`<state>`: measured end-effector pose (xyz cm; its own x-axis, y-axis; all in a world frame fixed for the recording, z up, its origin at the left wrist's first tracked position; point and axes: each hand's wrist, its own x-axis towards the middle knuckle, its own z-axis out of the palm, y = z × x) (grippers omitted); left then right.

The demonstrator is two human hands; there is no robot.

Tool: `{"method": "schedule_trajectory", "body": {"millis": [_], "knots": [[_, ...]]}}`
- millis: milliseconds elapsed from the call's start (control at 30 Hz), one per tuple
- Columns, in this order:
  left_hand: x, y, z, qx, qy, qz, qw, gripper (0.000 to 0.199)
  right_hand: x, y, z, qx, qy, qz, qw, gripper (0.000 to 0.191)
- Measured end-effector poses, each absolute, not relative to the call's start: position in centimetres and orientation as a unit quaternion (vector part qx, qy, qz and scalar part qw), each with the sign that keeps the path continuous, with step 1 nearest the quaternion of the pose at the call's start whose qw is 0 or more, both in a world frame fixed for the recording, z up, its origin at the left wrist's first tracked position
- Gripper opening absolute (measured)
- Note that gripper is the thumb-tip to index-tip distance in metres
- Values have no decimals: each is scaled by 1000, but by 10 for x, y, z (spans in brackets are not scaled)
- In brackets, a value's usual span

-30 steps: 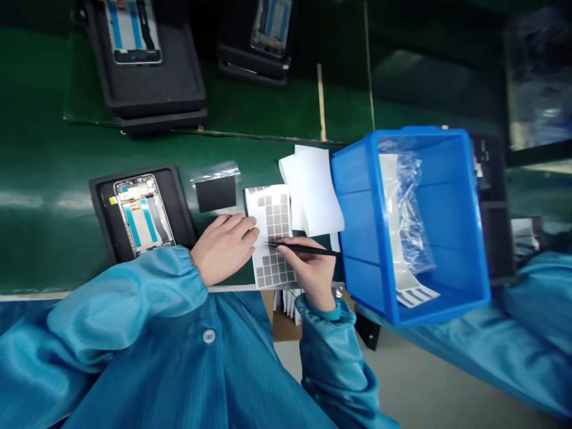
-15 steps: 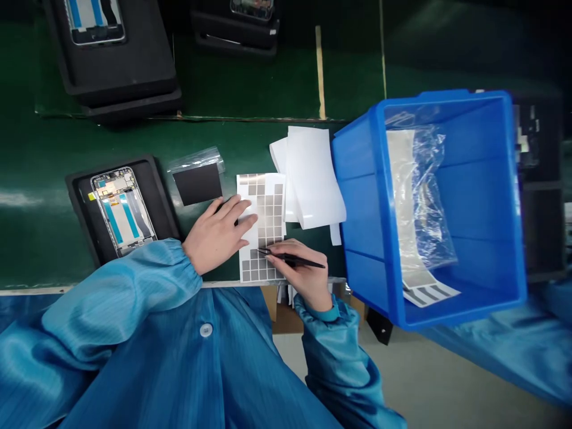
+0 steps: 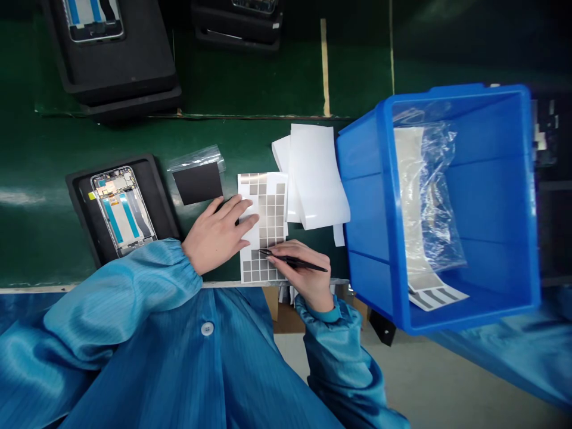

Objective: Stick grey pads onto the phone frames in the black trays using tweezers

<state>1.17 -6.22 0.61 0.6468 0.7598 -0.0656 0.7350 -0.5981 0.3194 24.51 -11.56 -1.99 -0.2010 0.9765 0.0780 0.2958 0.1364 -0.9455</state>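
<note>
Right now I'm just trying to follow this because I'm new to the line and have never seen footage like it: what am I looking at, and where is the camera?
These pictures come from one camera worn on a person's head, looking forward and down. There is no machine here: the two bare hands are the person's own, and the blue striped smock is what they wear. The left hand lies on the edge of a white sheet of grey square pads. The right hand holds black tweezers, with their tips at the pads. On the green bench mat lie a smartphone frame in a black tray, a dark square sheet on clear plastic film, and white paper strips. Beside them is a blue plastic bin.
</note>
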Motion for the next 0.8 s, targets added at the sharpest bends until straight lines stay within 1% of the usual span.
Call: {"method": "schedule_trajectory", "body": {"millis": [133,267,333,400,433,500,567,633,700,800], "knots": [[11,-62,5,893,418,33,162,46,246,-117,-21,-500,-624,446,401,19],[12,-62,1,889,422,46,169,45,247,-119,-14,-523,-574,461,430,17],[11,-63,4,886,424,74,171,40,245,-118,-6,-523,-555,466,449,17],[6,-65,14,874,433,125,184,29,240,-116,3,-520,-548,468,458,17],[2,-67,20,860,444,153,200,26,236,-115,7,-520,-549,467,458,18],[-9,-71,35,824,465,193,261,24,225,-110,15,-515,-557,468,453,17],[-22,-74,47,792,467,198,341,24,212,-105,21,-502,-566,474,451,17],[-36,-78,54,774,454,185,400,19,197,-100,26,-483,-574,483,451,16],[-51,-80,56,763,456,177,423,14,180,-95,28,-470,-576,498,447,17],[-75,-85,55,743,484,186,423,16,154,-91,30,-469,-559,529,433,17]]}}
